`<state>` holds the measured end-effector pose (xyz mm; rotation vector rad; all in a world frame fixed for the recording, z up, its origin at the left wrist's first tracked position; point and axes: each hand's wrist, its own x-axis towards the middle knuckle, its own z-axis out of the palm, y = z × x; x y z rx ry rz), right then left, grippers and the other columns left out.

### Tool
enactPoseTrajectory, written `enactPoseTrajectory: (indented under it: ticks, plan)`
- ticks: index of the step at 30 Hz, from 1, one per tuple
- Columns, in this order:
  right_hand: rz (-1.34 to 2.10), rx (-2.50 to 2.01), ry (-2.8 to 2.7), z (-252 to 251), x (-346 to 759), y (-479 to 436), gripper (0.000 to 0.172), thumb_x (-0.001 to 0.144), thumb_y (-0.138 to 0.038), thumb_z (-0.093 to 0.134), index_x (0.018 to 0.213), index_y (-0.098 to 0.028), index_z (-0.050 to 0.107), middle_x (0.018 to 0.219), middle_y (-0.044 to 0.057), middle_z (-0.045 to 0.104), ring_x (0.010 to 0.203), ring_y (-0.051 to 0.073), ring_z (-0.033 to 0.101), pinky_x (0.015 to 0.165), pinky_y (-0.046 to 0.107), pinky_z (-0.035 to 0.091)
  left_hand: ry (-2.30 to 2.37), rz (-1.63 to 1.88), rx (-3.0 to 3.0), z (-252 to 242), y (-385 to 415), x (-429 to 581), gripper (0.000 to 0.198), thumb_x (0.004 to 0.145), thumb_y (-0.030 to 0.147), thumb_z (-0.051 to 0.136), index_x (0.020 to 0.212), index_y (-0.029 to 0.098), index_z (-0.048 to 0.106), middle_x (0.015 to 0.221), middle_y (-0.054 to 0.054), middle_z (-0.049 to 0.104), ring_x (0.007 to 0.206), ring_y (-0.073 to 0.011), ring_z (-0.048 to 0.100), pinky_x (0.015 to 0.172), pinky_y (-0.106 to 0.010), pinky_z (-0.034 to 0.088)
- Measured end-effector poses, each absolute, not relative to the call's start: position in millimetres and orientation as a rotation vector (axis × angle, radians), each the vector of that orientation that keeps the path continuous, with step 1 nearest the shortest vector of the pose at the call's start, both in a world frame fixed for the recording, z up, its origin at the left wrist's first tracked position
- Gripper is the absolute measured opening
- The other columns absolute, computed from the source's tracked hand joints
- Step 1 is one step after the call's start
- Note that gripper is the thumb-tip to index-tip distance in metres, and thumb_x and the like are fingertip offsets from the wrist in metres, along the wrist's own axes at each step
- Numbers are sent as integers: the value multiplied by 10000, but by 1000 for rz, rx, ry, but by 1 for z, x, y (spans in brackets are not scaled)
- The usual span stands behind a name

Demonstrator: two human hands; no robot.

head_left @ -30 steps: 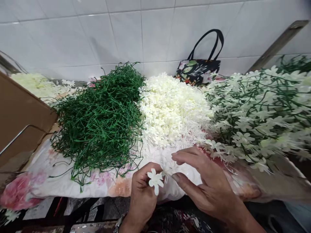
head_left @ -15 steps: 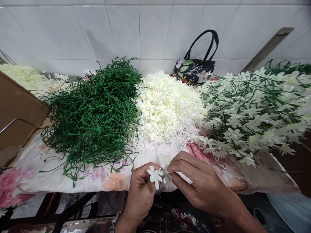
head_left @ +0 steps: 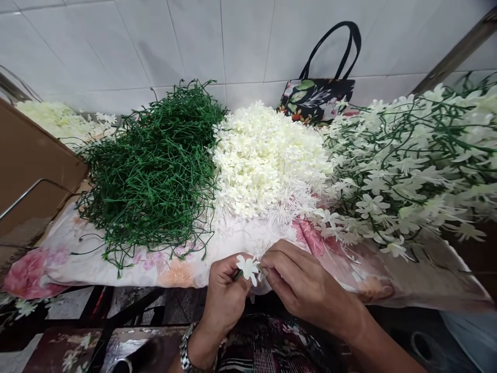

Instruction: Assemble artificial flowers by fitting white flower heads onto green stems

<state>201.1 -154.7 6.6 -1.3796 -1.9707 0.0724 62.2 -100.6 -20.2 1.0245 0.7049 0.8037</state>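
My left hand (head_left: 229,287) is closed, thumb and forefinger pinching a green stem that carries a white artificial flower (head_left: 247,269). Right beside that bloom, the fingertips of my right hand (head_left: 297,277) press together at the flower's edge; whatever they pinch is mostly hidden by the fingers. Just beyond both hands lies a heap of loose white flower heads (head_left: 264,160), with thin pale stamens at its near side. To its left is a tangled pile of green plastic stems (head_left: 151,171). Finished-looking white flower sprays on green stems (head_left: 373,202) are heaped at the right.
A floral cloth (head_left: 178,272) covers the work surface. A cardboard box (head_left: 34,155) stands at the left edge. Against the tiled wall sits a black floral bag (head_left: 316,98). More white petals (head_left: 58,122) lie at the back left.
The view has tilted and shifted a little, so the piles sit differently in the picture. My right fingertips have come closer to the flower; my left hand keeps its pinch.
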Motion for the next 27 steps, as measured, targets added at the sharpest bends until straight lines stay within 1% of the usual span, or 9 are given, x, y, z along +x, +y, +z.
enactPoseTrajectory:
  ticks: [4, 8, 12, 16, 21, 24, 27]
  plan:
    - [51, -1387, -1984, 0, 200, -151, 213, 903, -82, 336, 782, -143, 501, 688, 52, 522, 670, 154, 484, 588, 272, 425, 714, 804, 1055, -28, -100, 60, 131, 624, 70, 547, 519, 147, 532, 476, 71, 318, 464, -63, 233, 420, -173, 235]
    - [43, -1393, -1996, -4, 198, -149, 209, 893, -61, 329, 794, -145, 493, 691, 55, 521, 673, 160, 484, 584, 277, 420, 701, 846, 1089, -34, -99, 60, 137, 610, 56, 532, 511, 150, 517, 487, 65, 337, 484, -72, 259, 443, -177, 266]
    - [55, -1391, -2008, -7, 198, -150, 184, 879, -44, 352, 827, -135, 504, 710, 64, 531, 697, 167, 496, 593, 283, 427, 689, 839, 1101, -36, -97, 60, 122, 611, 60, 520, 531, 151, 534, 500, 56, 366, 503, -80, 298, 461, -180, 284]
    - [133, -1363, -1959, -10, 200, -150, 167, 877, -48, 373, 856, -127, 518, 719, 60, 529, 685, 153, 497, 594, 269, 442, 696, 819, 1088, -35, -97, 61, 120, 628, 75, 535, 535, 149, 540, 497, 55, 363, 498, -78, 289, 454, -182, 279]
    - [286, -1279, -1817, -14, 202, -148, 129, 867, -55, 428, 889, -143, 520, 732, 37, 527, 685, 131, 494, 595, 248, 439, 698, 795, 1029, -38, -97, 60, 98, 693, 158, 570, 596, 148, 567, 486, 67, 341, 456, -63, 238, 425, -181, 250]
    - [315, -1281, -1787, -16, 201, -149, 131, 857, -50, 443, 893, -153, 515, 738, 32, 531, 694, 131, 497, 598, 252, 433, 693, 804, 1046, -39, -97, 60, 166, 717, 226, 586, 577, 151, 536, 479, 68, 339, 443, -59, 233, 417, -184, 241]
    - [296, -1301, -1789, -16, 199, -150, 129, 856, -47, 448, 881, -159, 508, 741, 32, 532, 697, 132, 496, 607, 257, 428, 690, 803, 1083, -37, -95, 60, 221, 712, 246, 590, 536, 156, 491, 464, 74, 303, 428, -52, 202, 404, -186, 217]
